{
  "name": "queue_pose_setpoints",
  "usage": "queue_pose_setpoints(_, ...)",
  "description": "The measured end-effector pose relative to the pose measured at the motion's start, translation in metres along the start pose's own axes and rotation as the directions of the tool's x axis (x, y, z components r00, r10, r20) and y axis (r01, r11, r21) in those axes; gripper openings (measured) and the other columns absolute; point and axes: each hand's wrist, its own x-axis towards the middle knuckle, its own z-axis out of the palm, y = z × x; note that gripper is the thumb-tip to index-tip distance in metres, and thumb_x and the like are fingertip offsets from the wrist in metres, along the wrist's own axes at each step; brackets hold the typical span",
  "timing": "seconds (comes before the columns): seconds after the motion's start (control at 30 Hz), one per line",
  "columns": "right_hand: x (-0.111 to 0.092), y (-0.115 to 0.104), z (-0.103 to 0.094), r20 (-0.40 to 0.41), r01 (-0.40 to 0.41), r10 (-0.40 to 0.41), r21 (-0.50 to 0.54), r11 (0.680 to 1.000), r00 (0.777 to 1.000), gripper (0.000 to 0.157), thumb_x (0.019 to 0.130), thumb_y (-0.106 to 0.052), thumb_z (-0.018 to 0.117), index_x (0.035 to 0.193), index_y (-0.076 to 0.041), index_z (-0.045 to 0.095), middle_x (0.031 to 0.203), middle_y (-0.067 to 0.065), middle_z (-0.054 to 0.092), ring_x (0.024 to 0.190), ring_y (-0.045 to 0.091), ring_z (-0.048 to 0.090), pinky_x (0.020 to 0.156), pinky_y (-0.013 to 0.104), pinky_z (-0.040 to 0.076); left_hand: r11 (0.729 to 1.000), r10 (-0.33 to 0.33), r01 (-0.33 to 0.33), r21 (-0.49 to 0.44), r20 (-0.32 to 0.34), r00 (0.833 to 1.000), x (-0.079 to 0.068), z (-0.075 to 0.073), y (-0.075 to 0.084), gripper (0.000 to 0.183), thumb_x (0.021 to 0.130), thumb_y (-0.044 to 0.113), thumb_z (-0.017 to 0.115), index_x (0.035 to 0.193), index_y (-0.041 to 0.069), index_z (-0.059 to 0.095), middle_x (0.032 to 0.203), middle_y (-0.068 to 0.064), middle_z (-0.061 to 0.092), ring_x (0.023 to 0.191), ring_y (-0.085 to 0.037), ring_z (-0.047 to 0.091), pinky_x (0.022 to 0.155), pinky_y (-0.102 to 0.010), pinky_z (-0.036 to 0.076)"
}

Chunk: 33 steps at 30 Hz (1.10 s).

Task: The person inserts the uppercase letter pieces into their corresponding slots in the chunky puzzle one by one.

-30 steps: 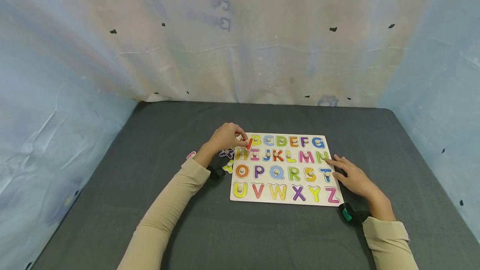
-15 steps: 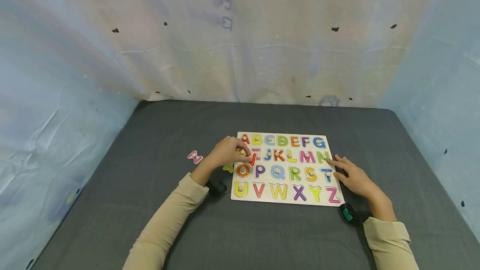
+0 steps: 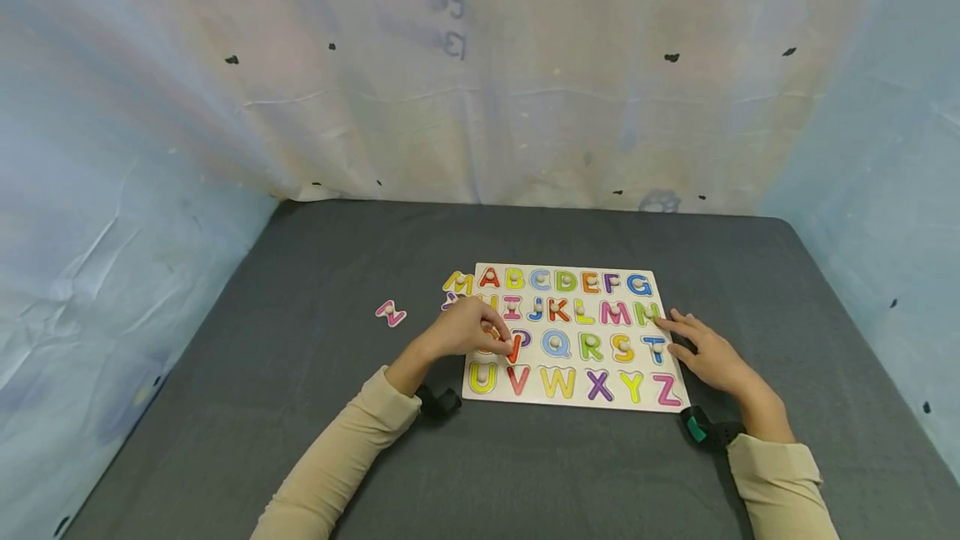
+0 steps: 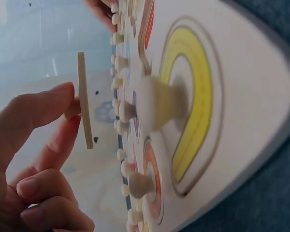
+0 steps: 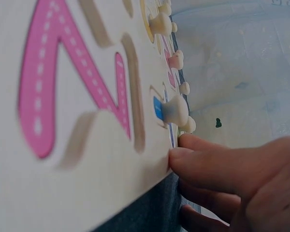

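My left hand pinches a red letter V puzzle piece by its knob, between thumb and forefinger. In the left wrist view the V piece appears edge-on, apart from the board's face. The wooden alphabet puzzle board lies under it, and the V recess is just below the piece in the head view. Knobbed letters fill the upper rows and the U spot. My right hand rests at the board's right edge near the T piece, its thumb touching the rim.
Left of the board lie a pink Z piece, a yellow W piece and a purple X piece, partly hidden by my left hand. A dark grey cloth covers the table. Pale printed curtains stand around it.
My left hand has carried the red V piece from the top-left of the board down toward the bottom row. The W, X and Z pieces have come into fuller view. My right hand stays put.
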Motion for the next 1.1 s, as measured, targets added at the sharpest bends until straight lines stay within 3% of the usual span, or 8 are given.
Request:
queue_pose_setpoints(0.23,0.0,-0.002,-0.001,0.005,-0.006,0.006,0.011,1.0,1.0,0.051,0.094,-0.016,0.058,0.14,0.002,0.045,0.15,0.036,0.027,0.137,0.06,0.021,0.105,0.073,0.02,0.998,-0.04,0.037,0.041,0.059,0.997,-0.001,0.006,0.006,0.008,0.074,0.021,0.081,0.072,0.015,0.076,0.058,0.009,0.052,0.056,-0.006,0.038,0.051,-0.018,0.027)
queue_pose_setpoints(0.5,0.001,-0.002,-0.002,0.007,-0.002,0.002,0.008,1.0,1.0,0.051,0.094,-0.015,0.058,0.14,0.002,0.045,0.15,0.036,0.027,0.137,0.06,0.02,0.105,0.073,0.02,0.995,-0.032,0.022,0.095,0.112,0.993,-0.004,0.016,0.011,0.007,0.071,0.017,0.081,0.069,0.013,0.076,0.057,0.011,0.052,0.055,-0.005,0.039,0.051,-0.018,0.027)
queue_pose_setpoints(0.73,0.001,-0.002,-0.001,0.012,-0.001,0.001,0.011,1.0,1.0,0.05,0.094,-0.014,0.057,0.14,0.002,0.045,0.15,0.036,0.027,0.137,0.06,0.02,0.105,0.074,0.019,0.985,-0.063,0.045,0.164,0.108,0.992,-0.004,0.024,0.011,0.011,0.07,0.021,0.084,0.069,0.014,0.076,0.062,0.009,0.057,0.061,-0.006,0.042,0.053,-0.018,0.029)
queue_pose_setpoints(1.1,0.0,0.0,-0.001,0.001,0.0,0.0,-0.004,1.0,1.0,0.05,0.095,-0.018,0.057,0.14,0.002,0.046,0.149,0.036,0.028,0.137,0.06,0.021,0.103,0.074,0.021,0.984,-0.056,0.034,0.175,0.122,0.991,-0.006,0.024,0.015,0.01,0.073,0.018,0.082,0.07,0.012,0.076,0.064,0.006,0.06,0.062,-0.007,0.042,0.053,-0.019,0.029)
